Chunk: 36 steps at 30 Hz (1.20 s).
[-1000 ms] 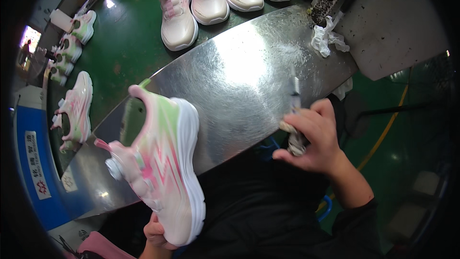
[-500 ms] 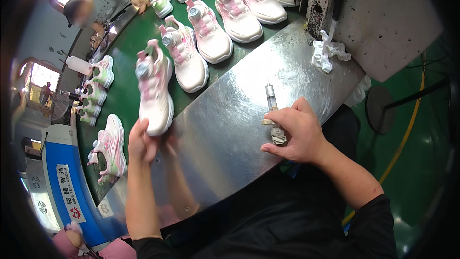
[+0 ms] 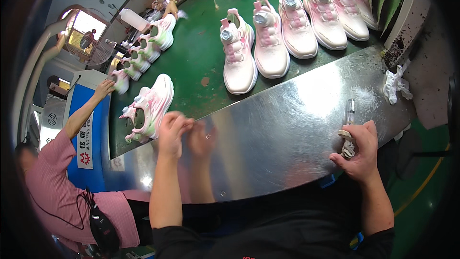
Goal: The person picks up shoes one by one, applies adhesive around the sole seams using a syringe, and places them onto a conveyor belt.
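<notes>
My left hand (image 3: 173,134) hangs loosely bent over the metal edge, with nothing seen in its slightly blurred fingers. Just left of it, a white, pink and green sneaker (image 3: 155,100) lies on its side on the green belt. My right hand (image 3: 362,151) grips a clear syringe (image 3: 351,110), pointing away from me above the metal ledge. Crumpled whitish wrapping surrounds the syringe's rear end. Beyond the ledge, several pink-white sneakers with dial closures stand in a slanting row; the nearest is the leftmost sneaker (image 3: 238,69).
A shiny metal ledge (image 3: 258,139) borders the green belt (image 3: 201,76). Crumpled white tissue (image 3: 396,85) lies at its right end. Across the belt, co-workers' hands are at a line of sneakers (image 3: 148,50), near a white bottle (image 3: 134,20). A fan (image 3: 87,43) stands at far left.
My left hand has let go of the sneaker, which now stands leftmost in the row, and has moved toward the sideways sneaker. The view has shifted left; a co-worker in pink has come in.
</notes>
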Each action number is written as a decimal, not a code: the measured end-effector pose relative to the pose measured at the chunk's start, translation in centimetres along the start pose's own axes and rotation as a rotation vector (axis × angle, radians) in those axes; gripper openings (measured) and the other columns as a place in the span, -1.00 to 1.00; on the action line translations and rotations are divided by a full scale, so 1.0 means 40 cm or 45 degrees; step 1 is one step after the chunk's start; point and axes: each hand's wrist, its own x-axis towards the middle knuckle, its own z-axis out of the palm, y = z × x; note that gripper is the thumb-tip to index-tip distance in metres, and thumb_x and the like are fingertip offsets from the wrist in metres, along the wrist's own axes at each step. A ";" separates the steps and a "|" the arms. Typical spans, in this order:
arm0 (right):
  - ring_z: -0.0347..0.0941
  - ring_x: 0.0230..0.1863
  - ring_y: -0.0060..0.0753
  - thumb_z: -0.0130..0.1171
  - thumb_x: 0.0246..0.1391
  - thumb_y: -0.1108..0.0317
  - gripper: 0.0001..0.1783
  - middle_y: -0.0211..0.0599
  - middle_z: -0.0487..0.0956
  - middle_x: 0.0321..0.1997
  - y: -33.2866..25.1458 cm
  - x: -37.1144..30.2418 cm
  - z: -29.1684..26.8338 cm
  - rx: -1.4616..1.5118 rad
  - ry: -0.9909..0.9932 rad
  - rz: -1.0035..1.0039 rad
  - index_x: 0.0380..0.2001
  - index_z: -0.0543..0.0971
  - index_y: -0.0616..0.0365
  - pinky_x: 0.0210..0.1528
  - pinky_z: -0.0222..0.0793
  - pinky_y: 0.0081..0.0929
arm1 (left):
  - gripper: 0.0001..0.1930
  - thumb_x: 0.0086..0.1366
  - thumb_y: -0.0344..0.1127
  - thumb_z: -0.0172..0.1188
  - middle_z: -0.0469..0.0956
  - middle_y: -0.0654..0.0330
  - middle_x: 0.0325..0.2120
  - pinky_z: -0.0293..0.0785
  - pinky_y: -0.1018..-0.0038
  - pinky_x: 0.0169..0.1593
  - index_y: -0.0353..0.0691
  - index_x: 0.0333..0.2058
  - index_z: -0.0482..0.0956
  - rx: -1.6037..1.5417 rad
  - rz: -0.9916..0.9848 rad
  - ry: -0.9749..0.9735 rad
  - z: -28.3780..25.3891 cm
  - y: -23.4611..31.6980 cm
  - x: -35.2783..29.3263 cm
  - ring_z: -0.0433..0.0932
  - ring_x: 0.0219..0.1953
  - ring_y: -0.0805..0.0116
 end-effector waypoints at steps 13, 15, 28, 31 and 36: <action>0.26 -0.46 -0.31 0.49 -0.41 0.08 -0.44 -0.40 0.50 -0.48 -0.016 0.002 -0.004 -0.036 0.003 -0.022 -0.29 0.56 0.09 -0.32 0.19 -0.41 | -0.27 0.10 -0.64 0.19 0.30 0.12 0.11 0.29 0.38 0.18 -0.20 0.23 0.07 0.096 0.262 0.533 -0.290 -0.054 0.058 0.36 0.10 0.24; 0.25 -0.46 -0.30 0.50 -0.42 0.08 -0.44 -0.41 0.50 -0.47 -0.017 0.001 -0.003 -0.022 0.001 -0.025 -0.28 0.56 0.06 -0.32 0.22 -0.39 | -0.26 0.10 -0.63 0.20 0.30 0.11 0.13 0.30 0.36 0.18 -0.22 0.24 0.08 0.100 0.288 0.430 -0.254 -0.030 0.070 0.36 0.11 0.24; 0.27 -0.46 -0.34 0.47 -0.38 0.04 -0.44 -0.40 0.52 -0.47 -0.018 -0.002 -0.029 -0.002 -0.034 0.000 -0.26 0.55 0.05 -0.33 0.23 -0.44 | -0.10 0.00 -0.43 0.33 0.19 0.08 0.17 0.08 0.29 0.26 -0.30 0.27 -0.01 0.590 0.329 0.238 -0.158 0.001 -0.335 0.20 0.20 0.21; 0.28 -0.44 -0.33 0.48 -0.36 0.06 -0.43 -0.36 0.52 -0.42 -0.017 -0.001 -0.047 0.102 -0.114 0.034 -0.24 0.54 0.08 -0.32 0.25 -0.44 | -0.10 -0.06 -0.52 0.21 0.20 0.02 0.16 0.21 0.30 0.22 -0.25 0.27 -0.06 0.870 0.476 -0.055 -0.072 0.013 -0.420 0.24 0.19 0.14; 0.35 -0.36 -0.39 0.49 -0.31 0.13 -0.40 -0.31 0.48 -0.38 -0.001 -0.042 -0.097 0.389 -0.078 0.353 -0.17 0.52 0.15 -0.27 0.30 -0.51 | -0.24 0.00 -0.44 0.17 0.35 0.08 -0.05 0.46 0.63 -0.29 -0.26 0.20 0.07 -0.225 0.073 0.048 -0.064 0.070 -0.275 0.45 -0.19 0.39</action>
